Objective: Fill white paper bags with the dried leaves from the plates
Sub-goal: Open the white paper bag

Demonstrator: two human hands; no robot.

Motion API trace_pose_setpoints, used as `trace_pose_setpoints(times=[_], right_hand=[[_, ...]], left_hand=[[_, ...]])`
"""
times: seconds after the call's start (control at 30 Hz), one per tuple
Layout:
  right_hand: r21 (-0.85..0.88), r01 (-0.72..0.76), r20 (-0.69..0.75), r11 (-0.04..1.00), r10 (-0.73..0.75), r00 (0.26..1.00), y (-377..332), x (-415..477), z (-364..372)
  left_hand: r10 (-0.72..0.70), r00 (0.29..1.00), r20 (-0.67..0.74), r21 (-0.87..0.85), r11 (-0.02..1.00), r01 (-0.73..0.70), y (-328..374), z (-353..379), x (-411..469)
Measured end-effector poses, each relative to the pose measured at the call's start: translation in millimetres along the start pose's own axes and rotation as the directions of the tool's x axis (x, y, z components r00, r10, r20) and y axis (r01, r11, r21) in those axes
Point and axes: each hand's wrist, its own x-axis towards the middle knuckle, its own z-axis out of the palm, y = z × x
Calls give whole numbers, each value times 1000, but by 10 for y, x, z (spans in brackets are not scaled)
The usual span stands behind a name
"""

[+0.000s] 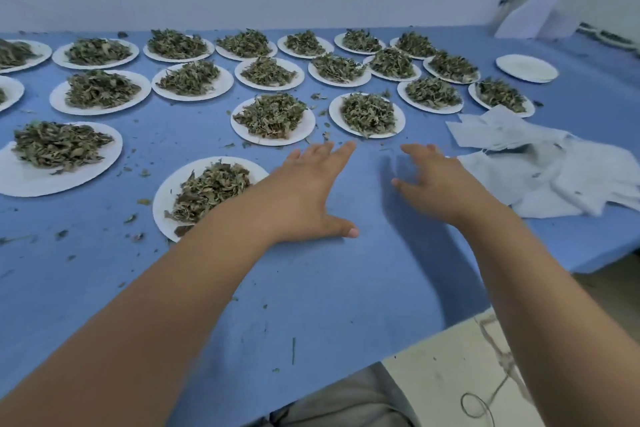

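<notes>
Just left of the heap of white paper bags (pixel 540 170), our left hand (pixel 304 191) and right hand (pixel 440 184) stretched out, fingers spread, holding nothing. Plates (pixel 242 131) of dried leaves (pixel 272 114) sat left of that heap; we judged taking a bag came next.

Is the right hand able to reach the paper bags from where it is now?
Probably yes. The right hand is open and holds nothing. It is just left of the bags, and nothing stands between them.
</notes>
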Motion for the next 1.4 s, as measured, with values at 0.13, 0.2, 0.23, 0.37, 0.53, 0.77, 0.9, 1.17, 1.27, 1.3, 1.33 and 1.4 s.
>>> trace_pose_setpoints(times=[0.13,0.2,0.23,0.37,0.53,0.77,0.9,1.17,1.27,1.3,1.33,1.4], right_hand=[[-130,-321,-52,938,317,947,277,10,108],[-127,-324,-121,937,310,943,323,0,127],[-135,-321,-162,937,299,941,326,-8,107],[-58,-239,-316,969,210,925,276,-32,-14],[151,294,-587,944,-154,795,-308,-187,52],[203,763,-702,614,-451,550,-1126,-232,300],[150,812,-649,564,-564,511,-1482,-197,385],[574,614,-501,542,-360,787,-2107,-305,332],[732,509,-385,453,-341,858,-2414,-354,215],[761,490,-359,426,-353,864,-2516,-380,176],[784,471,-337,405,-360,870,-2613,-407,135],[833,412,-286,369,-350,892,-2774,-444,71]], left_hand=[[14,999,32,47,999,-15,111,119,121],[22,999,34,46,999,-24,141,160,156],[25,999,30,42,999,-26,149,170,170],[20,999,-26,0,1000,-20,161,181,179],[-361,930,-72,-723,661,201,187,47,223],[-443,895,-43,-996,-56,-76,-193,-247,-150],[-573,788,-226,-973,172,-154,-341,-303,-439],[-628,512,-586,-707,705,55,-680,-563,-1054],[-459,520,-721,-379,889,259,-688,-674,-1259],[-392,537,-748,-249,914,320,-669,-714,-1323],[-335,541,-771,-138,918,372,-657,-752,-1382],[-269,532,-803,7,888,460,-653,-826,-1482]])
